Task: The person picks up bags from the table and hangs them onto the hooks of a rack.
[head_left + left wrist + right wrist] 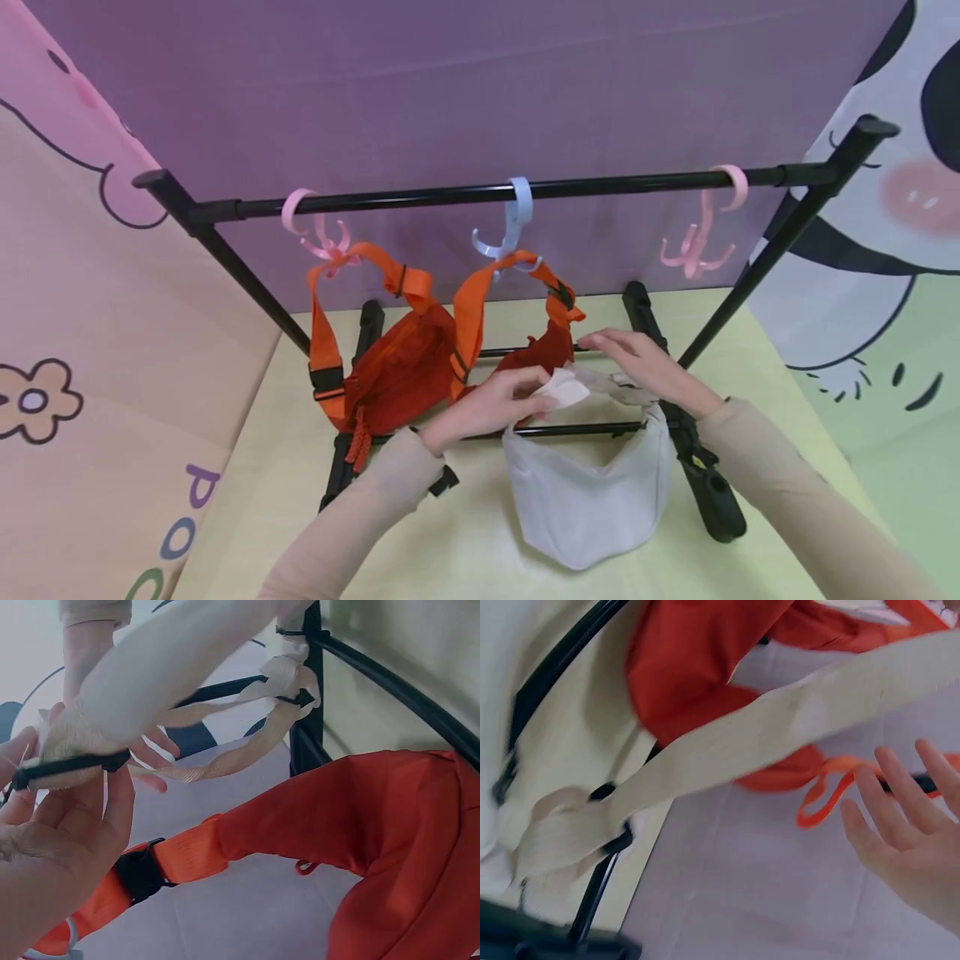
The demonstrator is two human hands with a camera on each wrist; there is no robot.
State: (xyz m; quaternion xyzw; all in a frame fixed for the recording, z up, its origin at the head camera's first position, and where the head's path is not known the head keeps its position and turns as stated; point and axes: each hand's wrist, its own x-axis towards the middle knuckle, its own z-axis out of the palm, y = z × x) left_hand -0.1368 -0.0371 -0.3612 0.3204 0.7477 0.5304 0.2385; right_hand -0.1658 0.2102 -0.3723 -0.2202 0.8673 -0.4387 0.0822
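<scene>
A pale grey shoulder bag (592, 500) hangs low in front of the rack's bottom bar, its cream strap (802, 712) stretched upward. My left hand (498, 398) pinches the upper part of that strap, near a black strap slider (71, 766) in the left wrist view. Beside it, my right hand (637, 362) is held over the strap with fingers extended; the right wrist view shows its spread fingers apart from the strap. Just left of my hands, two orange waist bags (408, 367) hang by their straps, one from a left pink hook (327, 242), another from a blue hook (510, 221).
A black rack's top bar (420, 197) spans the view. On its right end hangs another pink hook (697, 237). The rack's feet (712, 492) stand on a pale yellow surface (450, 542), with a purple backdrop (465, 92) behind.
</scene>
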